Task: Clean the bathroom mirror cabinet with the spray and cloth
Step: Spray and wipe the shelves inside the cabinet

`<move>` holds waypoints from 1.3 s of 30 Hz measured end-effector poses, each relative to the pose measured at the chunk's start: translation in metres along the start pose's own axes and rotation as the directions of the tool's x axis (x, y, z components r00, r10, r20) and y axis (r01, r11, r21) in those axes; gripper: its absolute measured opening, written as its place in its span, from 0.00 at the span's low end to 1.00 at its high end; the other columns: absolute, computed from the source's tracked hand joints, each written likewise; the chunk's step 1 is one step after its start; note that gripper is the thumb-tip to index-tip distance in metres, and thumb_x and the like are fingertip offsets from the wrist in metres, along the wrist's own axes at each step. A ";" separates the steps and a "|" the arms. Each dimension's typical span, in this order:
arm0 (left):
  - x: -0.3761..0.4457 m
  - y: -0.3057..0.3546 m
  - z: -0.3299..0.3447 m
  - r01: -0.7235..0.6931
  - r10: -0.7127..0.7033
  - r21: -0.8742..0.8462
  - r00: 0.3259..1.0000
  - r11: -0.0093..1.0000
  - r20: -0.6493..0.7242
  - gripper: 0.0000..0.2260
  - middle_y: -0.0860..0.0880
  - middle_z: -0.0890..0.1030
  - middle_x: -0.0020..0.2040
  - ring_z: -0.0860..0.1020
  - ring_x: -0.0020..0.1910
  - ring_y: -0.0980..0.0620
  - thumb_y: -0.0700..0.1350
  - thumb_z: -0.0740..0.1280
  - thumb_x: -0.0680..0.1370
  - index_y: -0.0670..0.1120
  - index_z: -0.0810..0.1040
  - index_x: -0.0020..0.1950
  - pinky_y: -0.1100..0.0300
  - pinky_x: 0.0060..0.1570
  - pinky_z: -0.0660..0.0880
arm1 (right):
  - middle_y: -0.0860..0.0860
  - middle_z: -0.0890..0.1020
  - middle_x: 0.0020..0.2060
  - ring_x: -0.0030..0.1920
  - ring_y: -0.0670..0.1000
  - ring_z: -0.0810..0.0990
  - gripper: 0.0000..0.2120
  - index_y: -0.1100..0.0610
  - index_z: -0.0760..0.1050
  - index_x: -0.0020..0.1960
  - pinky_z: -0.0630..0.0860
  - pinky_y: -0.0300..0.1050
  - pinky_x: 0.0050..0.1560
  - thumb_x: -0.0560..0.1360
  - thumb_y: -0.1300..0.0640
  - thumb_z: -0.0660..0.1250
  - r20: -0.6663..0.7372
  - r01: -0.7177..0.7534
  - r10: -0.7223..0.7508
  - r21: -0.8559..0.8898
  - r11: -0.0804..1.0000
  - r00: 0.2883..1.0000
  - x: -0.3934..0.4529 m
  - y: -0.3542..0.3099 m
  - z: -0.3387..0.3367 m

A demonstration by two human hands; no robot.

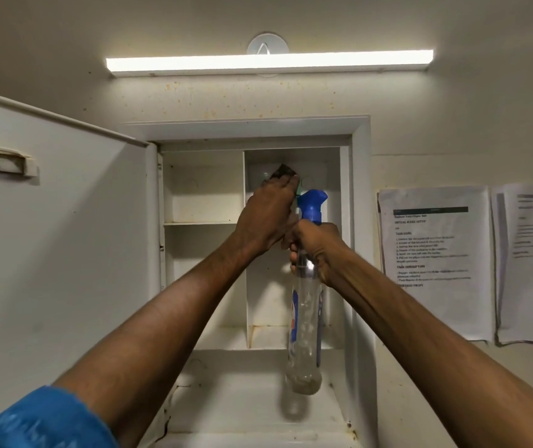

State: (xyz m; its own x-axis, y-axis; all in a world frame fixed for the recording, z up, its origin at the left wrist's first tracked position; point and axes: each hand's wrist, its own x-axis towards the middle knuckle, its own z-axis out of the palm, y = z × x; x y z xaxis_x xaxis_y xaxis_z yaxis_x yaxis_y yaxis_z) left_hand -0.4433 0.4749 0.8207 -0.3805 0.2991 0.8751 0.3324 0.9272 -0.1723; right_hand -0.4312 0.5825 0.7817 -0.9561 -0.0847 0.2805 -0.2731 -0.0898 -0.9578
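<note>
You faced a white wall cabinet [360,189] whose door [65,221] stood swung open to your left. Inside, a vertical divider [245,240] split it into a left side with a shelf [200,223] and a taller right compartment. A lit strip light [270,62] ran across the wall above, and printed sheets of paper [436,260] hung on the wall to the right.

Both your arms reached up into the right compartment. Your right hand [315,250] was wrapped tightly around the neck of a clear spray bottle [304,318], fingers curled just under its blue trigger head [312,205]. The bottle stood nearly upright, its long axis vertical, most of its body hanging below your fist and its base near the cabinet's bottom ledge. The head rose above your grip; which way its nozzle pointed could not be told for certain.

Your left hand [266,215] sat just beside the trigger head, higher and further in, fingers pressed against the back wall over a dark cloth [60,171]. Only a small corner of the cloth showed above your fingertips, so how you gripped it was unclear.
</note>
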 end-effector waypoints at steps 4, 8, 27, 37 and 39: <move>0.004 0.002 0.000 0.022 -0.016 -0.112 0.998 0.993 0.061 0.23 0.44 0.80 0.57 0.78 0.55 0.46 0.42 0.70 0.71 0.43 0.73 0.66 0.50 0.59 0.75 | 0.52 0.73 0.23 0.22 0.49 0.72 0.06 0.61 0.73 0.44 0.75 0.39 0.26 0.69 0.69 0.66 0.043 -0.050 0.050 -0.001 0.999 0.998 -0.003 0.007 -0.005; 0.015 -0.006 -0.010 0.070 -0.040 -0.147 0.980 0.987 0.197 0.28 0.44 0.79 0.61 0.78 0.55 0.51 0.38 0.71 0.69 0.44 0.72 0.69 0.70 0.48 0.73 | 0.52 0.73 0.23 0.23 0.49 0.72 0.07 0.61 0.73 0.45 0.76 0.40 0.28 0.69 0.68 0.67 0.022 -0.071 0.071 0.007 0.997 0.997 -0.003 0.010 -0.003; -0.010 -0.006 0.005 0.050 -0.052 0.015 0.983 0.999 0.175 0.24 0.45 0.76 0.64 0.73 0.62 0.45 0.35 0.67 0.72 0.49 0.74 0.67 0.54 0.60 0.70 | 0.52 0.73 0.22 0.22 0.49 0.73 0.07 0.59 0.73 0.39 0.77 0.44 0.31 0.68 0.69 0.68 0.083 -0.143 0.144 -0.016 0.990 0.986 -0.020 0.035 -0.016; -0.024 -0.002 0.009 0.090 -0.094 0.026 0.964 0.996 0.248 0.24 0.45 0.75 0.66 0.73 0.61 0.46 0.36 0.67 0.73 0.51 0.74 0.68 0.54 0.59 0.69 | 0.52 0.74 0.22 0.24 0.50 0.74 0.07 0.59 0.74 0.40 0.77 0.47 0.33 0.68 0.69 0.69 0.090 -0.186 0.187 -0.017 0.982 0.978 -0.031 0.065 -0.019; -0.028 -0.001 0.012 0.101 -0.102 0.016 0.964 0.995 0.246 0.24 0.45 0.76 0.64 0.74 0.60 0.45 0.36 0.67 0.72 0.49 0.74 0.67 0.54 0.58 0.70 | 0.52 0.74 0.22 0.23 0.50 0.74 0.07 0.60 0.74 0.42 0.77 0.45 0.31 0.68 0.69 0.69 0.103 -0.206 0.205 -0.003 0.979 0.973 -0.034 0.069 -0.019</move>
State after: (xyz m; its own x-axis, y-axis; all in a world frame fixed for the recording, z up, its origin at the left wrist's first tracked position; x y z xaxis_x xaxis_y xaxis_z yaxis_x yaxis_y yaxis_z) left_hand -0.4434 0.4684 0.7913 -0.6130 0.2490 0.7498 0.2785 0.9562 -0.0899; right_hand -0.4195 0.5978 0.7053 -0.9757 -0.2028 0.0831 -0.0707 -0.0675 -0.9952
